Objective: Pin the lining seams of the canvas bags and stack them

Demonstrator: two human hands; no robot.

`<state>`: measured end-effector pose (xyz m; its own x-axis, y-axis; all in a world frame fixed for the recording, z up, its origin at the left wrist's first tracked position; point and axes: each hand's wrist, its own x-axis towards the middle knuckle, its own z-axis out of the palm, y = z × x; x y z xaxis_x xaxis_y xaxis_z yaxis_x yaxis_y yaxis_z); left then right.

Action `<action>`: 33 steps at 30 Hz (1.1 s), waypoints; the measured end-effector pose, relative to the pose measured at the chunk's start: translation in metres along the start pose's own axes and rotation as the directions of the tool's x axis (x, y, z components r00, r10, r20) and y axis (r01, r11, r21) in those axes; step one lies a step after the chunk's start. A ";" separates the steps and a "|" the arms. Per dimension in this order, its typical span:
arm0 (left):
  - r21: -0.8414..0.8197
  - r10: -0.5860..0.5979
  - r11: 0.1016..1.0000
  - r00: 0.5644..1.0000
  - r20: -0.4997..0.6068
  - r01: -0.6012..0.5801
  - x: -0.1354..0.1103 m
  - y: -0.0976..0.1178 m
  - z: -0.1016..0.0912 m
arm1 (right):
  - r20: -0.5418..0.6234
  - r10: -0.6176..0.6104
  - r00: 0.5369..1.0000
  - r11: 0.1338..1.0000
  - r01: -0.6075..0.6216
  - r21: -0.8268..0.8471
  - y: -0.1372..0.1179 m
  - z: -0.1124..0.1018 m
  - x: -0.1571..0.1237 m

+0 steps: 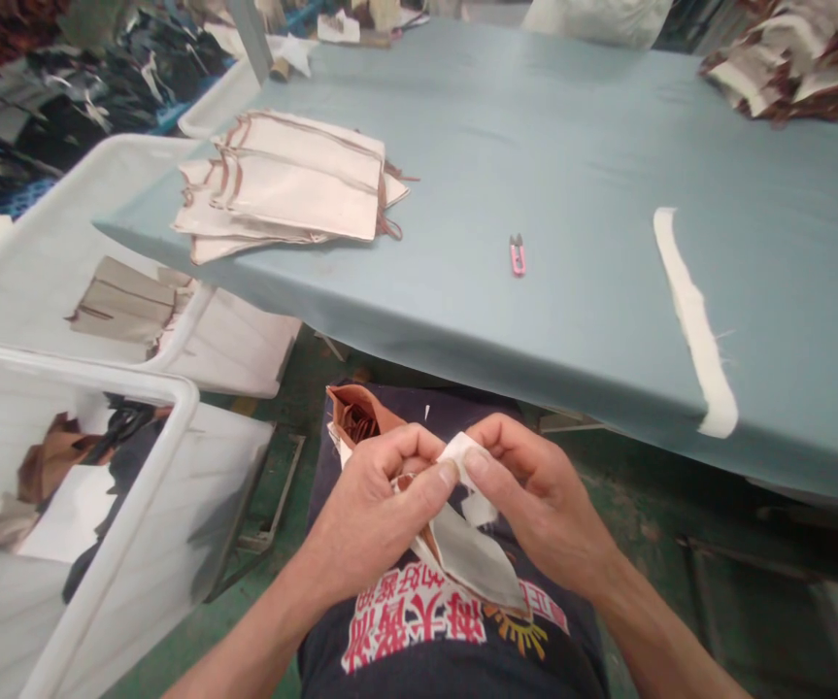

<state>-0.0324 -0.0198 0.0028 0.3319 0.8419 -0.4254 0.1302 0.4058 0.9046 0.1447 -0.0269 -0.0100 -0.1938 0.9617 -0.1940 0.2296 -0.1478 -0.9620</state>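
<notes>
Over my lap, my left hand (389, 490) and my right hand (539, 490) are close together. Both pinch a small white fabric piece (462, 447) between thumb and fingers. Beneath them lies a sewn bag-like piece (483, 561), off-white on this side, partly covered by my hands. Its brown part (367, 408) gapes at the upper left, with bunched brown cords (357, 422) inside. Whether the white piece is joined to it, I cannot tell. A dark apron (419, 670) with red and white lettering is under the work.
Ahead stands a table (571, 165) with a blue-green cover. On it are stacked off-white sewn pieces (302, 184), pink thread snips (518, 256), a white fabric strip (695, 325) and a brown-and-cream heap (804, 58). White bins (185, 408) with fabric pieces stand at left.
</notes>
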 end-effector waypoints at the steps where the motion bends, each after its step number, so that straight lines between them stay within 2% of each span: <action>1: 0.007 0.010 1.000 1.000 -0.010 -0.010 0.000 0.000 0.000 | -0.015 0.003 1.000 1.000 -0.003 0.028 0.000 0.001 0.000; 3: 0.013 0.022 1.000 0.999 -0.024 -0.022 0.000 -0.001 0.001 | -0.034 0.030 0.999 0.997 -0.027 0.078 0.001 0.004 0.000; 7: -0.006 -0.004 1.000 0.999 -0.048 0.004 0.000 -0.002 0.001 | 0.020 0.147 0.989 0.969 -0.148 0.195 -0.001 0.008 0.000; 10: -0.047 -0.029 0.999 0.998 -0.055 0.027 -0.001 -0.004 0.000 | 0.030 0.178 0.984 0.959 -0.180 0.218 0.001 0.005 -0.001; 13: -0.050 -0.037 0.998 0.999 -0.037 0.035 0.000 -0.004 0.000 | 0.034 0.175 0.984 0.973 -0.178 0.149 0.006 0.002 -0.003; 18: 0.015 -0.030 0.999 0.999 -0.042 0.031 0.004 -0.003 0.007 | 0.052 0.109 0.993 0.994 -0.107 -0.035 0.009 -0.003 -0.006; 22: 0.024 -0.013 1.000 0.999 -0.052 0.014 0.007 -0.004 0.010 | 0.068 0.120 0.990 0.991 -0.116 -0.066 0.008 -0.006 -0.005; 26: -0.052 -0.046 0.998 0.997 -0.058 0.043 0.007 -0.006 0.010 | 0.069 0.143 0.987 0.989 -0.140 -0.041 0.008 -0.008 -0.004; 29: -0.033 -0.041 0.999 0.997 -0.073 0.038 0.006 -0.009 0.008 | 0.056 0.149 0.987 0.989 -0.150 0.004 0.008 -0.008 -0.003; 33: -0.006 0.053 0.998 0.975 -0.214 -0.056 0.004 -0.021 0.000 | 0.044 0.196 0.980 0.966 -0.201 0.166 0.010 -0.008 -0.003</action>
<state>-0.0337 -0.0253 -0.0176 0.1307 0.9190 -0.3719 0.1057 0.3601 0.9269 0.1555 -0.0296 -0.0177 -0.1866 0.9029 -0.3872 0.1027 -0.3741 -0.9217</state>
